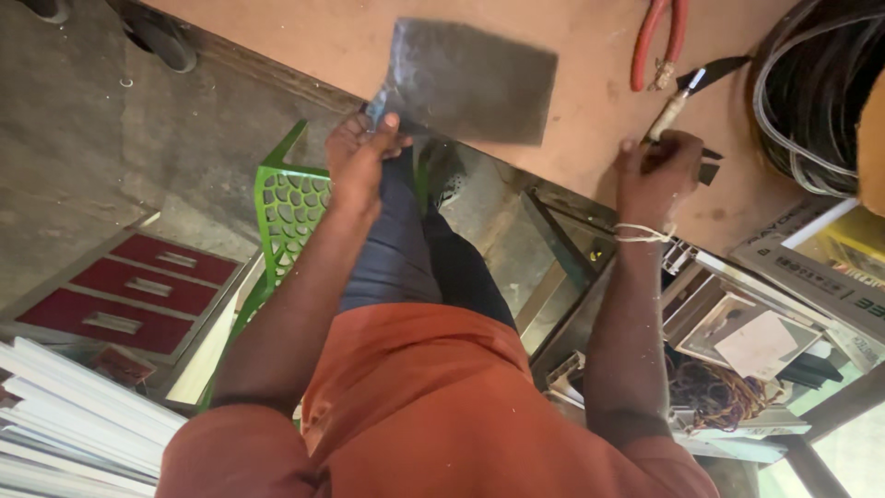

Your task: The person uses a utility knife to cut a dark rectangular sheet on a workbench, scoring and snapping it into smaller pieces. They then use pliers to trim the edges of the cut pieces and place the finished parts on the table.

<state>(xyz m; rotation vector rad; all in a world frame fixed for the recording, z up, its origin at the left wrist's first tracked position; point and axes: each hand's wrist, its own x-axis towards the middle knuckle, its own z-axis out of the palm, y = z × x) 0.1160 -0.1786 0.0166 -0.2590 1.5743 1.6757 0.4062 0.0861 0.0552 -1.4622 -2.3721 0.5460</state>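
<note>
Over a brown workbench (572,101), the left hand (361,152) pinches a grey mesh sheet (470,81) by its lower corner — thin, light and floppy-looking, likely best gripped at an edge — while the right hand (656,166) closes on a small dark tool (705,166).

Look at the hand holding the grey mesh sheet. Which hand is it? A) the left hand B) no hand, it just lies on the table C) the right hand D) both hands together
A: the left hand pinches the corner of the grey mesh sheet and lifts it over the table, while the right hand rests apart on the table, gripping a small dark tool.
</note>
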